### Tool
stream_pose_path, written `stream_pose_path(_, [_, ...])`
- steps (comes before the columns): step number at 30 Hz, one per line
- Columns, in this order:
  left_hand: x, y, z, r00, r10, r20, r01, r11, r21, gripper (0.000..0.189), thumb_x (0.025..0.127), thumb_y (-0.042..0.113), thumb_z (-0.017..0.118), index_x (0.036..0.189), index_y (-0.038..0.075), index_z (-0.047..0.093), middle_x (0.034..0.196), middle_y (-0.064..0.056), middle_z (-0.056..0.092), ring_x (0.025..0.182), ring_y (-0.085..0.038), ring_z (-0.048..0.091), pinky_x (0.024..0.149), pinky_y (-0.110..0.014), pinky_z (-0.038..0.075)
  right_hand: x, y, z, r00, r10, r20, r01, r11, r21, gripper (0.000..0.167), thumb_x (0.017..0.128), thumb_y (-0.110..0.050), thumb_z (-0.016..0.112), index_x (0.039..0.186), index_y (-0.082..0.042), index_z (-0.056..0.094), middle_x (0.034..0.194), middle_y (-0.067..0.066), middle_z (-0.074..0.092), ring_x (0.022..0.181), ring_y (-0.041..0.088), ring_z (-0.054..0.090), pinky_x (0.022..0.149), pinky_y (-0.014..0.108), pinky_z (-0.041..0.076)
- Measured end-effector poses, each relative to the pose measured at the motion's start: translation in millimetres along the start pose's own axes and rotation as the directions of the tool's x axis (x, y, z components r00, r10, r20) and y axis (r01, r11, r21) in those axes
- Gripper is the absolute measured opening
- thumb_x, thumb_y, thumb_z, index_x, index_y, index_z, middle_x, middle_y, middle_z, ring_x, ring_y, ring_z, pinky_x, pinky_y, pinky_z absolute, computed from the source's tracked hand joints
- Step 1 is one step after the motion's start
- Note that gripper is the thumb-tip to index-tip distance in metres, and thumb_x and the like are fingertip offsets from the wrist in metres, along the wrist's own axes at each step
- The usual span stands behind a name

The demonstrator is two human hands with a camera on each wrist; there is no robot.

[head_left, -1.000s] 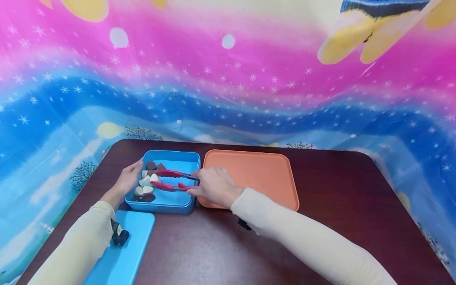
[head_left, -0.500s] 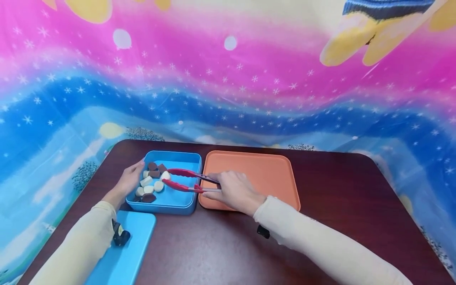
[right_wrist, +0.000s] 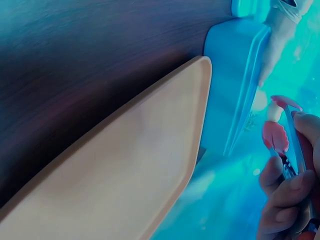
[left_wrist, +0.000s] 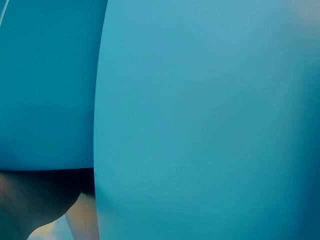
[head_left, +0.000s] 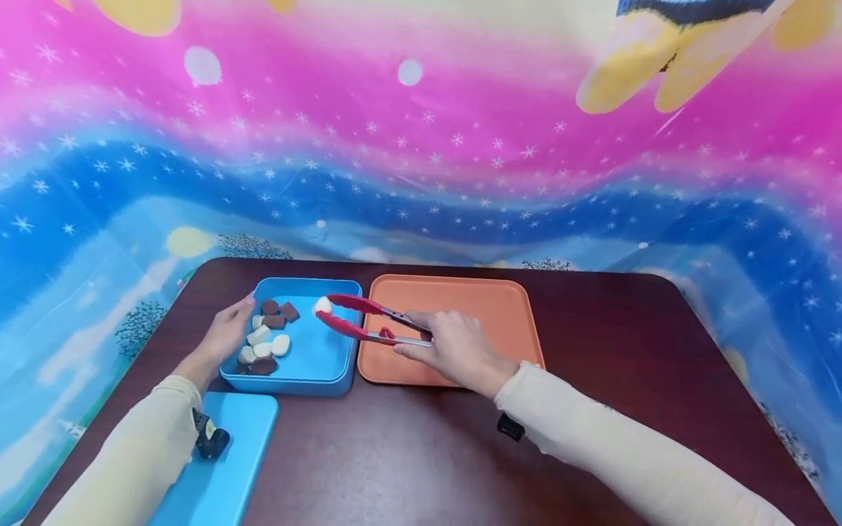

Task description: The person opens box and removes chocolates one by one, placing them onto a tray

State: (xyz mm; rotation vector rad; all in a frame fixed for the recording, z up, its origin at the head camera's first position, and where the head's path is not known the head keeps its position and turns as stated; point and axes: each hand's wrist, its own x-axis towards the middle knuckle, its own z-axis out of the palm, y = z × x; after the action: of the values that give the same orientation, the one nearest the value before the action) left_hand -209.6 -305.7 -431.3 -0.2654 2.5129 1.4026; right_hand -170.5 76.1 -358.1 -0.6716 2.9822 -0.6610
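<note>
My left hand (head_left: pixel 224 332) holds the blue box (head_left: pixel 322 387) at its left side, fingertips right at the rim. With my right hand (head_left: pixel 460 351) I grip red-tipped metal tongs (head_left: pixel 355 326), which pinch a small white marshmallow-like piece (head_left: pixel 321 305) over the right part of the box. In the right wrist view, fingers wrap round the tong handles, and the white piece (right_wrist: pixel 274 112) sits between the red tips. Inside the box, several white pieces (head_left: pixel 281 345) and brown chocolate-like pieces (head_left: pixel 264 365) lie along the left. Blue walls fill most of the left wrist view.
An orange tray (head_left: pixel 460 307) lies directly right of the box, partly under my right hand. A flat blue lid (head_left: pixel 230 467) lies at the front left, beneath my left forearm. The dark wooden table (head_left: pixel 612 343) is backed by a patterned cloth (head_left: pixel 421 146).
The tongs in my right hand have moved right and upward, carrying one white piece away from the group. My left hand stays at the box's left side.
</note>
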Motion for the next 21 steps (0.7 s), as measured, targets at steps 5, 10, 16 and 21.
stream_pose_path(5, [-0.1, 0.5, -1.5, 1.0, -0.002, -0.01, 0.002, 1.0, 0.018, 0.074, 0.106, 0.059, 0.011, 0.162, 0.012, 0.0, 0.169, -0.022, 0.0, 0.155, -0.05, -0.001, 0.122, -0.071, 0.009, -3.3, 10, -8, 1.0, 0.01, -0.009, -0.01, 1.0, -0.002, 0.052, 0.087, -0.056, 0.074, 0.129, -0.026, 0.071, 0.058, -0.009, 0.054, 0.053, 0.01, 0.046, 0.048, 0.028, 0.034])
stream_pose_path(10, [3.0, -0.4, -0.6, 1.0, -0.008, -0.007, 0.008, 1.0, 0.015, 0.075, 0.106, 0.059, 0.01, 0.162, 0.011, -0.001, 0.169, -0.022, 0.0, 0.155, -0.05, -0.001, 0.122, -0.072, 0.009, -4.5, 24, -13, 0.999, 0.052, -0.016, -0.052, 0.999, 0.001, 0.058, 0.088, -0.057, 0.072, 0.137, -0.025, 0.066, 0.055, -0.005, 0.051, 0.051, 0.012, 0.04, 0.046, 0.028, 0.029])
stream_pose_path(16, [4.3, -1.1, 1.3, 1.0, 0.007, -0.012, -0.007, 1.0, 0.025, 0.073, 0.106, 0.059, 0.01, 0.163, 0.013, 0.001, 0.169, -0.021, 0.002, 0.155, -0.049, 0.001, 0.122, -0.071, 0.01, -3.3, 39, -12, 0.995, 0.102, -0.007, -0.102, 0.994, 0.038, 0.06, 0.089, -0.056, 0.072, 0.139, -0.025, 0.064, 0.055, -0.003, 0.05, 0.05, 0.013, 0.038, 0.045, 0.027, 0.029])
stream_pose_path(21, [1.1, -2.5, -3.0, 1.0, 0.015, -0.016, -0.015, 0.999, 0.038, 0.075, 0.105, 0.061, 0.01, 0.162, 0.013, 0.001, 0.169, -0.021, 0.002, 0.155, -0.05, 0.0, 0.121, -0.072, 0.01, 1.1, 49, -9, 0.991, 0.133, -0.017, -0.132, 0.99, 0.055, 0.059, 0.087, -0.056, 0.074, 0.137, -0.024, 0.066, 0.053, -0.003, 0.046, 0.047, 0.013, 0.036, 0.042, 0.026, 0.026])
